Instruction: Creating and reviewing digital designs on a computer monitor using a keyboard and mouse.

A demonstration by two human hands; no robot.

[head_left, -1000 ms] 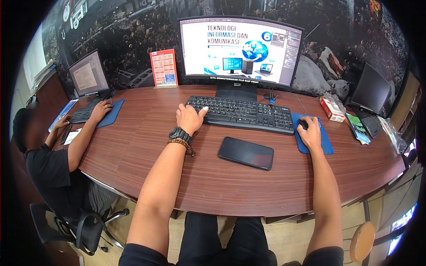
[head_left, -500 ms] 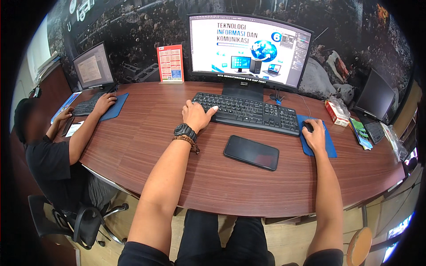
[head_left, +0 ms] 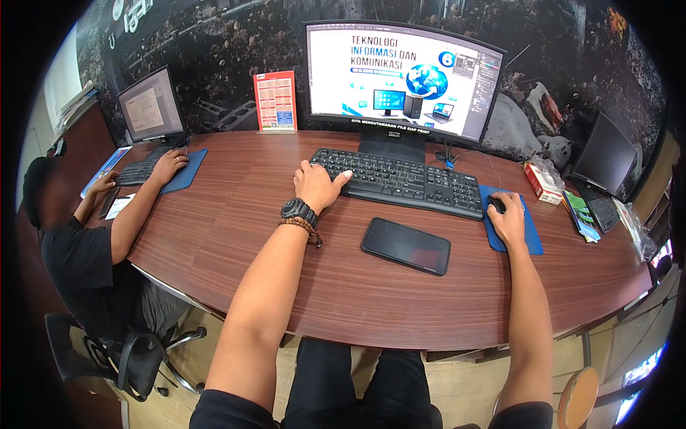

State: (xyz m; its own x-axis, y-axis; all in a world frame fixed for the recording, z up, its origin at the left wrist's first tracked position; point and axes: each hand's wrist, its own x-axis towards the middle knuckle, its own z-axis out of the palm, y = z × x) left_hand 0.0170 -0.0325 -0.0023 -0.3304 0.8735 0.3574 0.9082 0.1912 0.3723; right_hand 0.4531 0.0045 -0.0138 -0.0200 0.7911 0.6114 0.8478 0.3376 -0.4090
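Note:
My left hand [head_left: 320, 187] rests over the left end of a black keyboard [head_left: 407, 183], its fingers apart and the thumb stretched over the lower keys. A dark watch and a beaded bracelet sit on that wrist. Off the keyboard's right end, my right hand [head_left: 508, 220] is wrapped round a black computer mouse [head_left: 496, 205] on a blue mouse pad [head_left: 530, 232]. Between my forearms a black smartphone [head_left: 406, 246] lies face up with its screen dark. Behind the keyboard stands a lit monitor [head_left: 400, 82] showing a page design with a globe and computers.
At the left a seated co-worker [head_left: 86, 264] uses another keyboard [head_left: 139, 170] and monitor [head_left: 150, 106]. A red desk calendar [head_left: 275, 101] stands beside my monitor. On the right are a small box [head_left: 543, 183], papers [head_left: 580, 216] and a dark monitor [head_left: 606, 154]. An orange-topped stool [head_left: 579, 397] stands below.
A line of text under the heading on the monitor looks different, with lettering now showing in its blue bar. Both of my hands stay in the same places.

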